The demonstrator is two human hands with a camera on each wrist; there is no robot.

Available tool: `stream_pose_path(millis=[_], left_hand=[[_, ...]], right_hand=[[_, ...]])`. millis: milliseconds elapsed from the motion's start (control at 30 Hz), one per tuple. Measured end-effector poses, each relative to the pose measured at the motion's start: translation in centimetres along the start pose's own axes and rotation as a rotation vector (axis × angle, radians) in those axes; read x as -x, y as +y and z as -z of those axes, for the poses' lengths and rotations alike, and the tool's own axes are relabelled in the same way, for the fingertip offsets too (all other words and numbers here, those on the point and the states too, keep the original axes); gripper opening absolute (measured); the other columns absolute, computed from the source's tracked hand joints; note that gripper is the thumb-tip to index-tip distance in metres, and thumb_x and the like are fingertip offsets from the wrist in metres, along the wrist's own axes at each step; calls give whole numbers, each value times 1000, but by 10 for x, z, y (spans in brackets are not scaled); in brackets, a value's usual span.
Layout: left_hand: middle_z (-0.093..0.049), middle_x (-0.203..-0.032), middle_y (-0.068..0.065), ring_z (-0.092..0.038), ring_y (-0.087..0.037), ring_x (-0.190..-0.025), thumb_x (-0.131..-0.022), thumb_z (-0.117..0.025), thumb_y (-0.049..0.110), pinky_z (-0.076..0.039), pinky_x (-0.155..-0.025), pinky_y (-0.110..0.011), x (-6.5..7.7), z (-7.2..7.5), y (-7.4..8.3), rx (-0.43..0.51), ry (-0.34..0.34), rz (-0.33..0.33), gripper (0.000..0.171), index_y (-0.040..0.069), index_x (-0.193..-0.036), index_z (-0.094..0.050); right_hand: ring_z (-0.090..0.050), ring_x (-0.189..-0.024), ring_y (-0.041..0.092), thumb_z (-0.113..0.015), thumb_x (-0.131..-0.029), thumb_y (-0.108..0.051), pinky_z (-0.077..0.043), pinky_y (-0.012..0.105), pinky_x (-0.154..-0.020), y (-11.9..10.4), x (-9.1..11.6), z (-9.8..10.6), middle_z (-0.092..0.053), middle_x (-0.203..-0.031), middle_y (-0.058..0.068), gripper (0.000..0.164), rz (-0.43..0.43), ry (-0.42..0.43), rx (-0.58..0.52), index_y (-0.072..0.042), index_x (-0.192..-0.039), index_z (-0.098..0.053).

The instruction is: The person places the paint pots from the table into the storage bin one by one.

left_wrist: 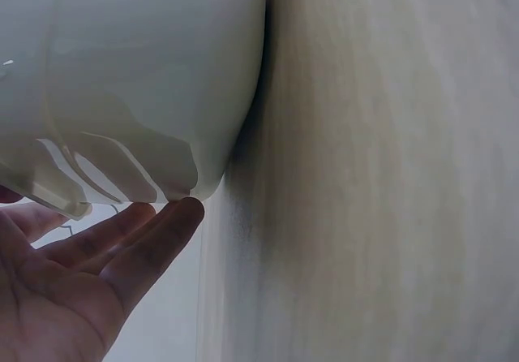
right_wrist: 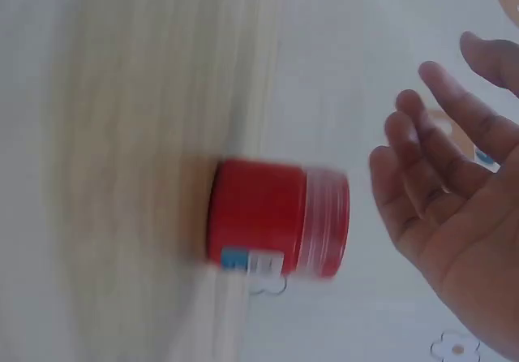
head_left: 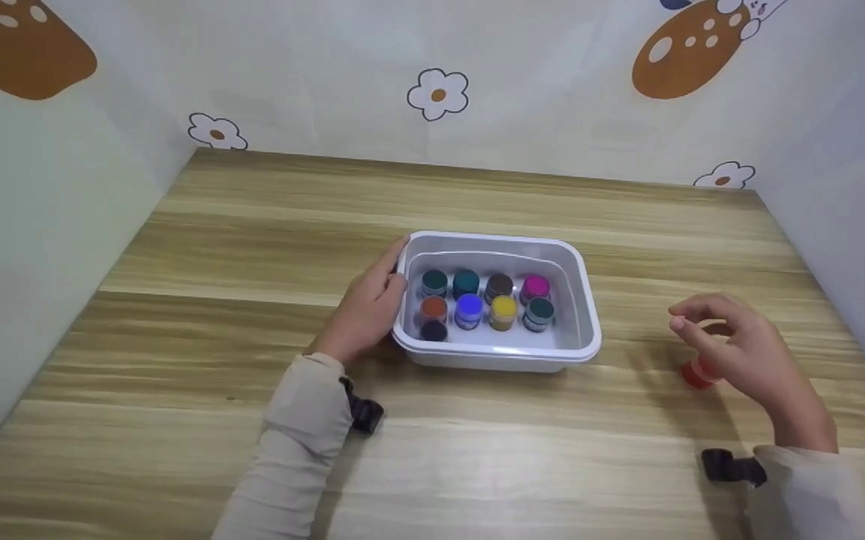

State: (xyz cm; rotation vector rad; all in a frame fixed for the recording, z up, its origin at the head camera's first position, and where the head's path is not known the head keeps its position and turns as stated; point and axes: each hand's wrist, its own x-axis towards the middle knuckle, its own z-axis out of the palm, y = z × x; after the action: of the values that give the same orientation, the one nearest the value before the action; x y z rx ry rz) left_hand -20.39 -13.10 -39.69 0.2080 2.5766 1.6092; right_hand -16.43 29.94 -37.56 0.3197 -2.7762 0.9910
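Observation:
A white plastic tub (head_left: 496, 360) stands mid-table with several small paint jars inside, among them a blue jar (head_left: 469, 310), a yellow jar (head_left: 503, 311), a magenta jar (head_left: 535, 288) and a black-topped jar (head_left: 434, 331). At its left end my left hand (head_left: 363, 311) rests against the tub; in the left wrist view, nearly straight fingers (left_wrist: 158, 248) touch the outer wall. My right hand (head_left: 751, 352) hovers right of the tub, fingers loosely bent and holding nothing. Below it a red paint jar (right_wrist: 259, 218) stands upright on the table, apart from the fingers and partly hidden in the head view.
The wood-grain table (head_left: 214, 360) meets a pale wall sheet (head_left: 327, 82) printed with flowers at the back, with pale walls at both sides. A black wrist strap (head_left: 363, 411) sits on the left sleeve, and another strap (head_left: 732, 466) on the right.

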Motion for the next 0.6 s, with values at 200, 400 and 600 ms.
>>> stream_pose_path(millis=[200,400,600], left_hand=[[-30,-161,-1,-29,-18,-147,-103,-34,24,-22,-121,-42,1,1,0,-14,13,-32,56,26,-159,-24],[-30,-161,0,-28,-18,-147,-104,-34,24,-22,-121,-42,1,1,0,-20,17,-28,56,27,-159,-24],[-30,-161,2,-27,-16,-148,-104,-34,26,-22,-121,-41,1,-1,0,-23,19,-13,56,29,-159,-23]], right_hand=[[-57,-90,-11,-70,-92,-14,-47,6,-76,22,15,15,-61,-104,-20,31,-83,-80,-42,2,-119,-65],[-58,-92,-9,-74,-89,-18,-50,11,-76,32,24,25,-65,-108,-10,42,-166,-201,-48,3,-123,-62],[-56,-93,-9,-76,-87,-16,-50,12,-76,38,26,24,-66,-109,-4,43,-177,-247,-35,4,-123,-63]])
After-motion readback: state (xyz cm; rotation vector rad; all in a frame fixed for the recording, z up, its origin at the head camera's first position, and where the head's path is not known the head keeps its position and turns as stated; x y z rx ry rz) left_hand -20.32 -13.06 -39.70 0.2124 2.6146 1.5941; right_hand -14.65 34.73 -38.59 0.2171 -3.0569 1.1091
